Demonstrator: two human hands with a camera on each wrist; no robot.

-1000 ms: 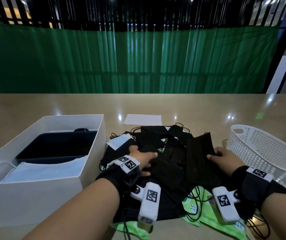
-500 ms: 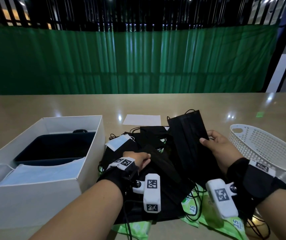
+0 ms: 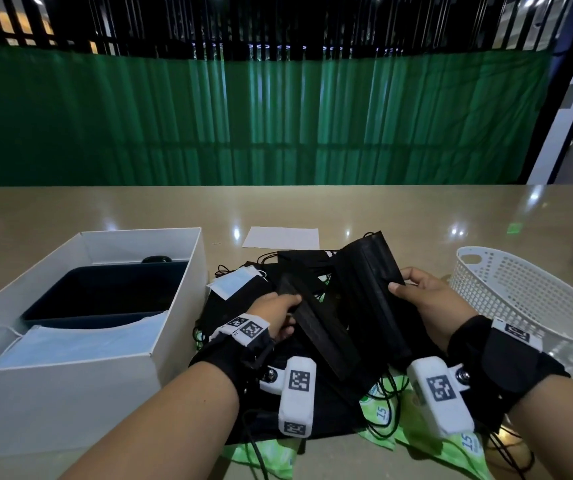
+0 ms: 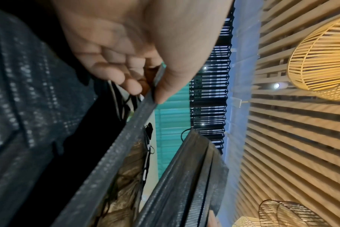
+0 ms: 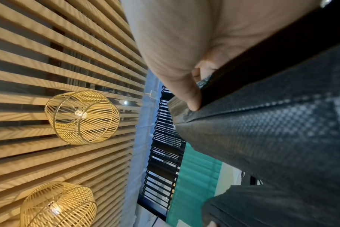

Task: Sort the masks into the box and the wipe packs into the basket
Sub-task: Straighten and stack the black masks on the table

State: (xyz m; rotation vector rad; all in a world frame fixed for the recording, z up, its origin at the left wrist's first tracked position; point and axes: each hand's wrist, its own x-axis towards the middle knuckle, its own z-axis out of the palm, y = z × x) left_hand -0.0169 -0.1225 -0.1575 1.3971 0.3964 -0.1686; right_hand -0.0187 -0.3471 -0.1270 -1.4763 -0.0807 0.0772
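**Two black masks lifted, box to the left**

The left hand (image 3: 273,315) pinches a black mask (image 3: 316,327) by its edge; the right hand (image 3: 430,303) grips another black mask (image 3: 368,282), long axis tilted upward; the white box (image 3: 177,327) lies just left of the pile, nearer the left hand; the basket (image 3: 534,306) sits right.

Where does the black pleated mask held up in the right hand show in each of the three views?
Head view: the black pleated mask stands raised at centre right, pinched by the right hand.
Left wrist view: its folded edge rises at lower centre.
Right wrist view: its dotted fabric fills the right side, under the thumb.
Shared landmark: the green curtain.
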